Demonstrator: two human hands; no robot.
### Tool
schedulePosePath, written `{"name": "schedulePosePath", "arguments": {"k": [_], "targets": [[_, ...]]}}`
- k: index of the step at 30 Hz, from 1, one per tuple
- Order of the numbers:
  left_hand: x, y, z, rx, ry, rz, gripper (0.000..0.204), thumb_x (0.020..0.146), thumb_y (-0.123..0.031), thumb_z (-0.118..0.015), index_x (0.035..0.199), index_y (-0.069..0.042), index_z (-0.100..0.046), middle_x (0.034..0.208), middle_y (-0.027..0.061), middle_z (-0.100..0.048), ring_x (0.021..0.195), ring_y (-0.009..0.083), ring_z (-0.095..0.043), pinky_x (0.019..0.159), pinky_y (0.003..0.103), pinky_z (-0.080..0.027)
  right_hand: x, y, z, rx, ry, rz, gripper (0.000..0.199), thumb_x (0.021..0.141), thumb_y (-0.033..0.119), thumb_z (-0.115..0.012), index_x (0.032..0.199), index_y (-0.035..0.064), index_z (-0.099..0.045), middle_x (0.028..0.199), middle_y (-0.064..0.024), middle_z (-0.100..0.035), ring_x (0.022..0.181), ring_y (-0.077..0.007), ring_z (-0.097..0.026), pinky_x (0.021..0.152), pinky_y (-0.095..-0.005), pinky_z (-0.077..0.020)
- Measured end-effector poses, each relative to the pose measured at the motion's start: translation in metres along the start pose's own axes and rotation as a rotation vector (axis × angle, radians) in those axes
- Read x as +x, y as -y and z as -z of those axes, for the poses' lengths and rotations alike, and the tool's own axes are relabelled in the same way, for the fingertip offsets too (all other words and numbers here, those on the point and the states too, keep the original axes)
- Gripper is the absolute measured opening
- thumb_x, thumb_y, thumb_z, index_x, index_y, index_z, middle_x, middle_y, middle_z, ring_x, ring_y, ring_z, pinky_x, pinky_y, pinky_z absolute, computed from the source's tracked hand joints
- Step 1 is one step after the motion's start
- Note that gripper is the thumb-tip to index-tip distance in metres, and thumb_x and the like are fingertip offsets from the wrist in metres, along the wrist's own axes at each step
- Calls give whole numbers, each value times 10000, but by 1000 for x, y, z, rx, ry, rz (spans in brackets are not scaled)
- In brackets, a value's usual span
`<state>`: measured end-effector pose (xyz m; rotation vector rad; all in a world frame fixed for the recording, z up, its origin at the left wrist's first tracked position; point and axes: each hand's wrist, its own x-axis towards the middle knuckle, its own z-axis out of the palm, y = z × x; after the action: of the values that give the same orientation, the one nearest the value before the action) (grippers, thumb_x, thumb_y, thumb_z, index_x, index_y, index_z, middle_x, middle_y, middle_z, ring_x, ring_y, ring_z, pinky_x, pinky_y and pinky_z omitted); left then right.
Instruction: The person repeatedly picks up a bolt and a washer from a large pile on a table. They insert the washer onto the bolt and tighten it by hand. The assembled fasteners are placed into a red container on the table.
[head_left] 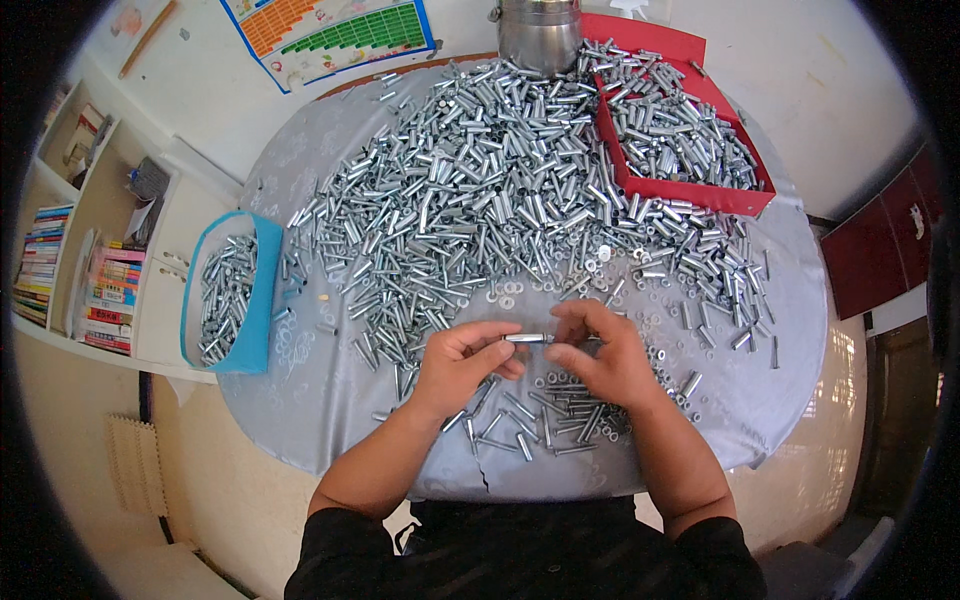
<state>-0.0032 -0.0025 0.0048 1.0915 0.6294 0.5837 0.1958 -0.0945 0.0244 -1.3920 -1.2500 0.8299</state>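
A short shiny metal sleeve point(524, 338) lies level between my two hands, above the near part of the table. My left hand point(458, 368) pinches its left end between thumb and fingers. At its right end, the thumb and curled fingers of my right hand point(608, 352) close around the tip; whether a small nut or washer is there too is too small to tell. Below the hands lies a loose group of bolts point(548, 425) and short sleeves. Small washers point(507, 302) are scattered just beyond my fingers.
A big heap of metal sleeves and bolts point(470, 170) covers the table's far half. At the right back stands a red box point(700, 195) full of them, beside a steel canister point(540, 38). A blue bin point(257, 300) with more parts sits at the left edge. Bookshelves point(70, 240) stand left.
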Motion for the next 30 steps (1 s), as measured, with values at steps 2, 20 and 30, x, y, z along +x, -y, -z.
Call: {"name": "schedulePosePath", "arguments": {"k": [2, 20, 30], "targets": [[0, 0, -1, 4, 2, -12, 253, 900, -11, -599, 1145, 48, -625, 954, 160, -695, 770, 201, -695, 679, 314, -593, 0, -3, -1, -77, -3, 49, 176, 815, 100, -735, 937, -2, -661, 800, -97, -657, 690, -219, -639, 655, -306, -511], [0, 0, 1, 31, 9, -76, 250, 893, -7, -608, 1136, 52, -617, 955, 165, -692, 784, 195, -690, 696, 308, -586, -2, -18, 3, -22, 108, -151, 172, 851, 128, -704, 945, -10, -660, 773, -78, -641, 692, -115, -602, 631, -270, -485], [-3, 2, -3, 25, 17, -73, 240, 892, -2, -606, 1127, 43, -624, 949, 158, -693, 769, 203, -695, 689, 315, -592, -5, -11, 4, 11, 51, -138, 162, 848, 120, -702, 934, -13, -668, 732, -51, -616, 687, -109, -593, 635, -260, -480]]}}
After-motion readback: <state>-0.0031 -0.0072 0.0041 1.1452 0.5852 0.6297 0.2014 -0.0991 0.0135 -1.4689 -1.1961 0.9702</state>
